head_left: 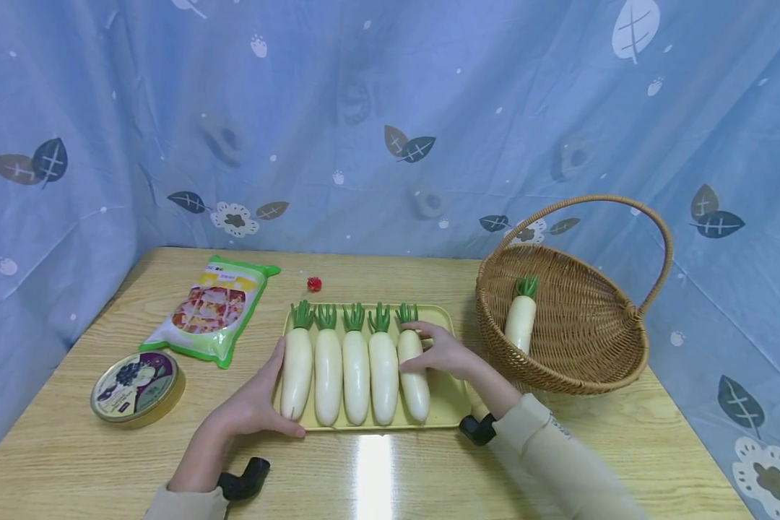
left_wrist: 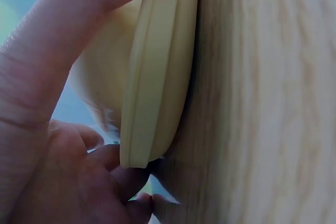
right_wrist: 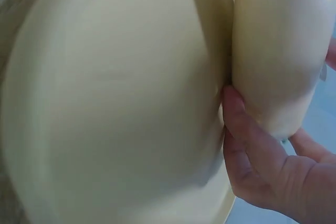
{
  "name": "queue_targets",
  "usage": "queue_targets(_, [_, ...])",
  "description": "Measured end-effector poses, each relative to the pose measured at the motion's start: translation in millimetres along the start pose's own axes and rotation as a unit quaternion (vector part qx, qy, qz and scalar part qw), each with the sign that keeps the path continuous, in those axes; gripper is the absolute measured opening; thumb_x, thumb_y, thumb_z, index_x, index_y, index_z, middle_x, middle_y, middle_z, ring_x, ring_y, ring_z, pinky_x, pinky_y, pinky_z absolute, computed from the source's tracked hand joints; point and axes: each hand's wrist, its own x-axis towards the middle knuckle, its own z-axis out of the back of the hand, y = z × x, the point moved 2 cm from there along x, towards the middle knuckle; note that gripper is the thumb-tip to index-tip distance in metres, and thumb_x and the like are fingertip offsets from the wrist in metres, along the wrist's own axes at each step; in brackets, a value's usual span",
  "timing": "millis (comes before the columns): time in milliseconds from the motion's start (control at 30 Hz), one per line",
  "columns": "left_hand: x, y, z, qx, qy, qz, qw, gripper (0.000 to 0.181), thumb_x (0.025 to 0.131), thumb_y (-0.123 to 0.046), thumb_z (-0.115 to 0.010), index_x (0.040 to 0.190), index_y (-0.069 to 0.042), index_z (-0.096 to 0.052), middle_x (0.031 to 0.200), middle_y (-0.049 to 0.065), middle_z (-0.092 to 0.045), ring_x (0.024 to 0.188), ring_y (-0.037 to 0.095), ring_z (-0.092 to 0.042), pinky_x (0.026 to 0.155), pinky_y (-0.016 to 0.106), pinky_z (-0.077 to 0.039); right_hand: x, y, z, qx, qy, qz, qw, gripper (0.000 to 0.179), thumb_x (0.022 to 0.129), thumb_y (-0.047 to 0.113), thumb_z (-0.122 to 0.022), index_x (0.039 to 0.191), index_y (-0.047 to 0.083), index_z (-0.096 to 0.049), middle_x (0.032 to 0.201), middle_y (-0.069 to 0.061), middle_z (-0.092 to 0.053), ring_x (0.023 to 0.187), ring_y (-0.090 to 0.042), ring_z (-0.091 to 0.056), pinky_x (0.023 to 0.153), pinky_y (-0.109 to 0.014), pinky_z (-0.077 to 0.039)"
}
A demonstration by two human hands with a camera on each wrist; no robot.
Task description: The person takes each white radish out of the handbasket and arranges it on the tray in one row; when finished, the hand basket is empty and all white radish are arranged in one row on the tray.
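Several white radishes (head_left: pixel 356 378) with green tops lie side by side on a pale yellow tray (head_left: pixel 445 404). My right hand (head_left: pixel 443 352) grips the rightmost radish (head_left: pixel 417 393), thumb on its near side and fingers over by its top. In the right wrist view, fingers (right_wrist: pixel 257 150) press against that radish's (right_wrist: pixel 281 51) side, close to the tray. My left hand (head_left: pixel 250 404) holds the tray's left front corner, its thumb along the front rim. The left wrist view shows the fingers around the tray's rim (left_wrist: pixel 152 77); some fingertips are hidden.
At the right stands a tilted wicker basket (head_left: pixel 578 325) with a tall handle, one white radish (head_left: pixel 521 321) inside. At the left are a green-edged food packet (head_left: pixel 211 310) and a round tin (head_left: pixel 136 388). A small red object (head_left: pixel 314 284) lies behind the tray.
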Motion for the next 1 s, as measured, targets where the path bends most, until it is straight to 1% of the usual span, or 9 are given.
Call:
queue_targets(267, [-0.4, 1.9, 0.5, -0.006, -0.003, -0.009, 0.9999, 0.148, 0.044, -0.029, -0.091, 0.142, 0.002, 0.016, 0.148, 0.026, 0.011, 0.135, 0.041, 0.004, 0.106, 0.056, -0.005, 1.9, 6, -11, -0.063, -0.018, 0.017, 0.9977, 0.080, 0.064, 0.016, -0.083, 0.134, 0.005, -0.045, 0.123, -0.020, -0.048, 0.104, -0.030, -0.051, 0.078, -0.037, -0.049])
queue_targets(367, [-0.2, 2.9, -0.2, -0.004, -0.004, -0.011, 0.9999, 0.148, 0.044, -0.029, -0.091, 0.141, 0.002, 0.016, 0.148, 0.026, 0.013, 0.135, 0.040, 0.006, 0.106, 0.056, -0.004, 1.2, 8, -14, -0.091, -0.026, 0.015, 0.9954, 0.081, 0.065, 0.021, -0.084, 0.134, 0.007, -0.045, 0.128, -0.017, -0.047, 0.111, -0.030, -0.048, 0.083, -0.039, -0.047])
queue_targets(500, [-0.4, 3.5, -1.3, 0.005, -0.003, -0.002, 1.0000, 0.149, 0.043, -0.031, -0.090, 0.141, 0.001, 0.017, 0.147, 0.025, 0.016, 0.134, 0.040, 0.009, 0.106, 0.056, -0.002, -1.6, 11, -16, -0.105, -0.022, 0.022, 0.9940, 0.083, 0.065, 0.023, -0.083, 0.135, 0.006, -0.043, 0.135, -0.020, -0.042, 0.120, -0.033, -0.042, 0.093, -0.046, -0.041])
queue_targets(567, [-0.7, 3.5, -1.5, 0.008, -0.004, 0.000, 1.0000, 0.149, 0.043, -0.031, -0.090, 0.142, 0.001, 0.017, 0.147, 0.025, 0.016, 0.134, 0.040, 0.009, 0.106, 0.056, -0.002, -3.1, 13, -16, -0.118, -0.016, 0.030, 0.9924, 0.085, 0.064, 0.024, -0.084, 0.136, 0.006, -0.042, 0.136, -0.020, -0.040, 0.113, -0.031, -0.046, 0.093, -0.045, -0.040])
queue_targets(667, [-0.7, 3.4, -1.4, 0.010, -0.005, 0.000, 0.9999, 0.149, 0.043, -0.032, -0.090, 0.142, 0.001, 0.016, 0.147, 0.025, 0.016, 0.135, 0.040, 0.009, 0.106, 0.056, -0.003, -5.8, 17, -14, -0.136, -0.010, 0.040, 0.9899, 0.087, 0.064, 0.026, -0.084, 0.137, 0.006, -0.041, 0.135, -0.020, -0.041, 0.086, -0.025, -0.051, 0.080, -0.041, -0.045])
queue_targets(733, [-0.8, 3.3, -1.2, 0.011, -0.006, -0.002, 0.9999, 0.148, 0.044, -0.032, -0.090, 0.142, 0.002, 0.016, 0.147, 0.025, 0.015, 0.135, 0.040, 0.008, 0.106, 0.057, -0.003, -9.1, 20, -10, -0.142, -0.015, 0.039, 0.9890, 0.086, 0.064, 0.027, -0.083, 0.137, 0.008, -0.041, 0.136, -0.019, -0.041, 0.081, -0.025, -0.052, 0.073, -0.037, -0.047])
queue_targets(800, [-0.6, 3.6, -1.1, 0.013, -0.007, -0.002, 0.9999, 0.148, 0.044, -0.032, -0.090, 0.142, 0.002, 0.016, 0.147, 0.025, 0.015, 0.135, 0.040, 0.008, 0.106, 0.057, -0.004, -13.6, 24, -6, -0.140, -0.022, 0.037, 0.9892, 0.084, 0.066, 0.027, -0.082, 0.137, 0.010, -0.042, 0.137, -0.019, -0.039, 0.088, -0.031, -0.056, 0.070, -0.037, -0.050])
queue_targets(900, [-0.1, 4.0, -1.6, 0.012, -0.006, 0.001, 0.9999, 0.148, 0.044, -0.033, -0.090, 0.142, 0.001, 0.017, 0.148, 0.025, 0.015, 0.135, 0.040, 0.006, 0.106, 0.056, -0.005, -22.8, 32, 4, -0.131, -0.032, 0.034, 0.9902, 0.080, 0.069, 0.029, -0.080, 0.137, 0.013, -0.042, 0.138, -0.021, -0.036, 0.105, -0.041, -0.052, 0.076, -0.039, -0.051])
queue_targets(1000, [0.8, 5.2, -2.5, 0.012, -0.003, 0.003, 0.9999, 0.148, 0.045, -0.035, -0.090, 0.142, 0.000, 0.017, 0.148, 0.023, 0.014, 0.135, 0.040, 0.005, 0.106, 0.055, -0.006, -34.0, 41, 14, -0.117, -0.028, 0.037, 0.9920, 0.079, 0.072, 0.031, -0.078, 0.138, 0.014, -0.040, 0.135, -0.023, -0.038, 0.108, -0.041, -0.051, 0.078, -0.039, -0.051])
